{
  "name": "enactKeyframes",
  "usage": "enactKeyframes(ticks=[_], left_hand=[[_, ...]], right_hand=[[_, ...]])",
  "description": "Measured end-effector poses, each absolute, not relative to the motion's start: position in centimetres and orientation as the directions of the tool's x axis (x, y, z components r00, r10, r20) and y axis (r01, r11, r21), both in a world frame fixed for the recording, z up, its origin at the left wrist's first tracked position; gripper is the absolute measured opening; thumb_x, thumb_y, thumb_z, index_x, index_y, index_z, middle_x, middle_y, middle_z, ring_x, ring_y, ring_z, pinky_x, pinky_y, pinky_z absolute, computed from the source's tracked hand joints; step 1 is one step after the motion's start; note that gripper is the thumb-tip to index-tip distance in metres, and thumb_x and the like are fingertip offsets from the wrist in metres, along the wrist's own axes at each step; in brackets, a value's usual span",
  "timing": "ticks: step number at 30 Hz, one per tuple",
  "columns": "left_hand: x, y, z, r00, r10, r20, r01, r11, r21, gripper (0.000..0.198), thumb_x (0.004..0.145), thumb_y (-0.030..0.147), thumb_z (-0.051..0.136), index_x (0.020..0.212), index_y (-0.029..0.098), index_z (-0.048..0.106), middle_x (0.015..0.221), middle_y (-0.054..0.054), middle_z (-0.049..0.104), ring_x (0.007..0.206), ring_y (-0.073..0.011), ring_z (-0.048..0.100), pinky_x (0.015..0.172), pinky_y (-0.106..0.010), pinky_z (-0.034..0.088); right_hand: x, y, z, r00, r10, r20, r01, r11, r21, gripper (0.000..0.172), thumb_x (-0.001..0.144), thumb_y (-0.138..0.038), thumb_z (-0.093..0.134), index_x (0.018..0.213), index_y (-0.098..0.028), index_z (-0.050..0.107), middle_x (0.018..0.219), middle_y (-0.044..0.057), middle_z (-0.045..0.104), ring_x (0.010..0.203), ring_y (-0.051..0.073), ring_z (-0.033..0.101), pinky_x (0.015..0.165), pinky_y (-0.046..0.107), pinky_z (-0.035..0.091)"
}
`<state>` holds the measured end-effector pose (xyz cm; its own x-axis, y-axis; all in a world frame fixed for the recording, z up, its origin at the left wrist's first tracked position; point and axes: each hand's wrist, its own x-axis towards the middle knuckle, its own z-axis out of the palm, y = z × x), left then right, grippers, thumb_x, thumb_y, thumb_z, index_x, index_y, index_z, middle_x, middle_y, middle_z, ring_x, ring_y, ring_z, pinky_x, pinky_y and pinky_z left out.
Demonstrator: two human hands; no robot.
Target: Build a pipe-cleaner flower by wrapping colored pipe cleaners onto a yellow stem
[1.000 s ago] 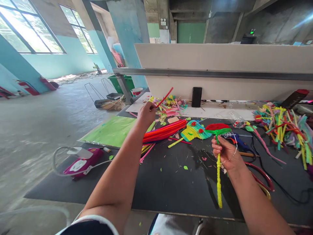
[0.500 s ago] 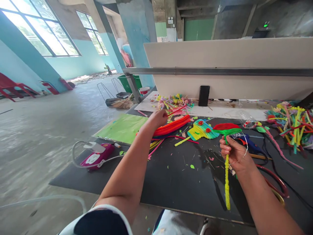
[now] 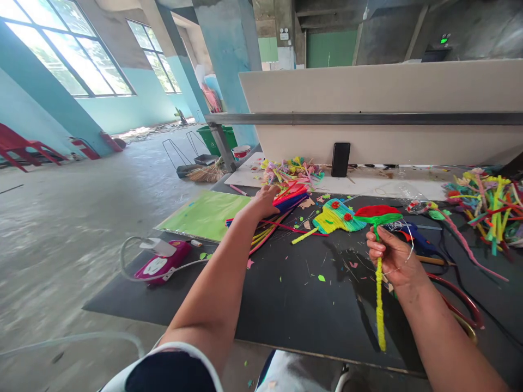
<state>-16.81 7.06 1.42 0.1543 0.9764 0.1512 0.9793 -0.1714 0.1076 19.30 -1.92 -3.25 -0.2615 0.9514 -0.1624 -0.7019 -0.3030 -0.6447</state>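
Note:
My left hand (image 3: 263, 202) reaches to the middle back of the table, its fingers partly hidden as they close around a bundle of red pipe cleaners (image 3: 295, 190). Blue pipe cleaners (image 3: 292, 202) show beneath them, with yellow and pink ones (image 3: 263, 237) below. In my right hand (image 3: 392, 256) a pipe-cleaner flower (image 3: 378, 214) stands upright, red and green at the top, its yellow-wrapped stem (image 3: 379, 310) hanging below my fingers. Thin pale wire loops beside that hand. Between the hands lies a yellow and blue pipe-cleaner piece (image 3: 335, 216) with red dots.
Pipe-cleaner scraps (image 3: 292, 171) are heaped at the back, and a larger pile (image 3: 490, 209) at the right. A black phone (image 3: 340, 159) leans on the board. A green sheet (image 3: 204, 215) and magenta power strip (image 3: 163, 262) lie left; a blue glue gun (image 3: 425, 242) and scissors (image 3: 461, 296) lie right.
My left hand has dropped lower onto the bundle from the single red pipe cleaner it pinched. The red ones have shifted back, exposing blue ones. My right hand stays put with the flower.

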Motion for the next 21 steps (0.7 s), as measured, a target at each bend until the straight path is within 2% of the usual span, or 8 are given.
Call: enactKeyframes(ticks=[4,8,11,16,18,21], left_hand=[[-16.4,7.5,1.2,0.163,0.982,0.095,0.984,-0.168,0.056,0.034,0.068,0.018,0.059,0.102,0.019,0.061,0.105,-0.006,0.064,0.097,-0.0217,0.059,0.081,-0.028,0.044],[-16.7,8.2,0.8,0.112,0.990,0.090,0.991,-0.118,0.058,0.015,0.065,0.019,0.059,0.080,0.018,0.063,0.086,-0.005,0.067,0.083,-0.0211,0.060,0.069,-0.026,0.042],[-17.0,8.3,0.9,0.058,0.991,0.120,0.994,-0.068,0.080,0.010,0.067,0.025,0.059,0.074,0.018,0.062,0.080,-0.005,0.066,0.079,-0.0200,0.059,0.065,-0.025,0.040],[-16.5,7.5,2.0,0.023,0.982,0.186,0.989,-0.049,0.136,0.013,0.073,0.025,0.051,0.074,0.018,0.062,0.075,-0.003,0.065,0.072,-0.0158,0.055,0.061,-0.024,0.036],[-16.3,7.2,2.6,0.006,0.969,0.247,0.979,-0.056,0.198,0.014,0.075,0.025,0.049,0.074,0.017,0.060,0.072,-0.002,0.063,0.069,-0.0143,0.053,0.059,-0.024,0.035],[-16.1,6.9,3.6,-0.099,0.897,0.432,0.903,-0.101,0.417,0.009,0.074,0.024,0.051,0.071,0.017,0.057,0.065,0.001,0.056,0.065,-0.0124,0.048,0.059,-0.023,0.035]], right_hand=[[19.3,-1.9,-3.2,-0.266,0.951,-0.159,-0.703,-0.304,-0.643,0.017,0.071,-0.019,0.075,0.083,-0.012,0.064,0.071,-0.001,0.056,0.046,0.001,0.044,0.040,0.010,0.045],[19.2,-2.0,-3.2,-0.260,0.952,-0.159,-0.700,-0.299,-0.648,0.017,0.072,-0.021,0.075,0.083,-0.013,0.064,0.071,-0.001,0.057,0.047,0.001,0.045,0.040,0.011,0.045],[19.2,-2.0,-3.2,-0.265,0.951,-0.159,-0.699,-0.303,-0.648,0.019,0.071,-0.021,0.076,0.083,-0.013,0.064,0.072,-0.001,0.056,0.047,0.001,0.045,0.041,0.010,0.044],[19.2,-2.0,-3.2,-0.259,0.953,-0.159,-0.693,-0.298,-0.656,0.018,0.071,-0.020,0.075,0.083,-0.012,0.064,0.072,-0.001,0.056,0.047,0.001,0.045,0.040,0.010,0.044],[19.3,-2.0,-3.2,-0.262,0.952,-0.156,-0.691,-0.298,-0.659,0.017,0.072,-0.019,0.074,0.083,-0.013,0.064,0.072,-0.001,0.056,0.047,0.001,0.045,0.040,0.010,0.044],[19.3,-2.0,-3.3,-0.273,0.950,-0.152,-0.690,-0.304,-0.657,0.015,0.074,-0.020,0.073,0.084,-0.013,0.064,0.072,-0.001,0.055,0.047,0.001,0.045,0.040,0.011,0.044]])
